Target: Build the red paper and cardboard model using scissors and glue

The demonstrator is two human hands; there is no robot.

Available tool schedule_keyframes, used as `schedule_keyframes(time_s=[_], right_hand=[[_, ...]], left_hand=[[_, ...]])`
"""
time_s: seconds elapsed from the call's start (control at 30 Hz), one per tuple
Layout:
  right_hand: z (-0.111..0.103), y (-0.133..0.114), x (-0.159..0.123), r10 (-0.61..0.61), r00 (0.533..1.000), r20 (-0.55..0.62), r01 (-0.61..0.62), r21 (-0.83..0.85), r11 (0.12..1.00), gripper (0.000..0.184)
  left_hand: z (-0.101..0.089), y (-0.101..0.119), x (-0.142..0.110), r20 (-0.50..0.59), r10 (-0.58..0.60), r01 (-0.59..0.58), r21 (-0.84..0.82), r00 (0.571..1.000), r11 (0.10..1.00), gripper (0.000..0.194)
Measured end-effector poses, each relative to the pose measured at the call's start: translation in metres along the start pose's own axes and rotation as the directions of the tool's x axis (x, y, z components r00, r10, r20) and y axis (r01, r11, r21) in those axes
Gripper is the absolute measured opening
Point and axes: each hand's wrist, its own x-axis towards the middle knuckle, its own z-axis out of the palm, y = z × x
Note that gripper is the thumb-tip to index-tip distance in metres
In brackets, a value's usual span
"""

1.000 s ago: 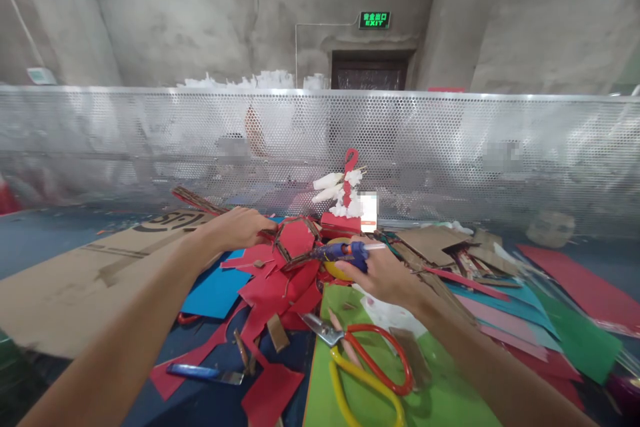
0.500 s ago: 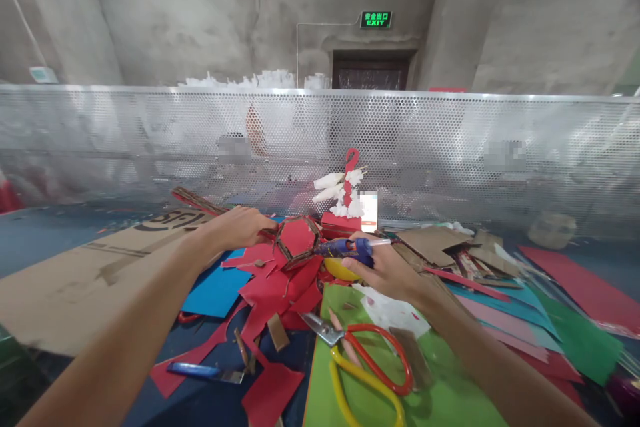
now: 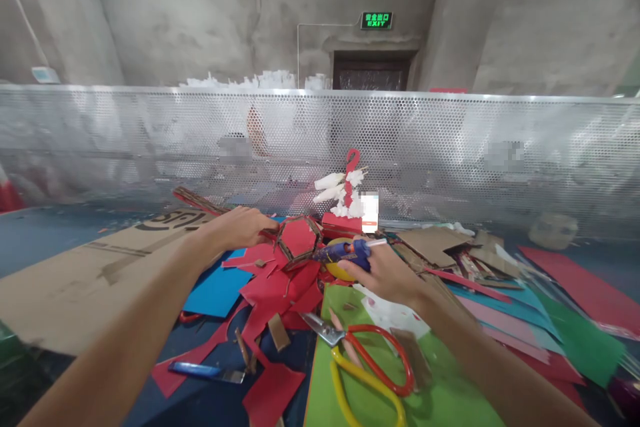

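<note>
My left hand [image 3: 241, 227] is closed on the near end of a long cardboard piece [image 3: 197, 202] with a red face, which joins a red hexagonal panel [image 3: 299, 240] edged with cardboard strips. My right hand [image 3: 383, 270] grips a blue hot glue gun [image 3: 345, 254], a clear glue stick jutting from its back. The gun's nozzle points left at the panel's right edge; whether it touches cannot be made out. Behind the gun lies a yellow round thing [image 3: 341, 269], partly covered. Red paper scraps [image 3: 285, 287] are heaped under the panel.
Scissors [image 3: 345, 340] with red and yellow handles lie on green paper [image 3: 445, 387]. A blue utility knife [image 3: 205, 371] is at front left. Cardboard [image 3: 75, 280] covers the left; coloured sheets [image 3: 575, 340] the right. A red and white figure [image 3: 347, 197] stands before the perforated metal screen [image 3: 430, 147].
The glue gun has shifted very slightly left and down with my right hand. My left hand and the panel look nearly still.
</note>
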Motion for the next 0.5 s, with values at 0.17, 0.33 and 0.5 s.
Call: schedule_keyframes(time_s=[0.17, 0.33, 0.5], right_hand=[[-0.01, 0.01, 0.001, -0.01, 1.0, -0.025, 0.008, -0.084, 0.996, 0.035], [-0.01, 0.009, 0.001, -0.014, 0.999, -0.042, 0.01, -0.085, 0.996, 0.035], [-0.003, -0.007, 0.001, -0.003, 1.0, 0.03, 0.003, -0.005, 1.0, 0.027]], left_hand=[[0.0, 0.0, 0.001, -0.001, 0.003, -0.003, 0.012, 1.0, 1.0, 0.022], [-0.003, 0.003, -0.001, -0.007, 0.0, 0.0, 0.0, 1.0, 1.0, 0.021], [-0.004, 0.005, -0.001, 0.003, 0.002, -0.002, 0.03, 1.0, 1.0, 0.02]])
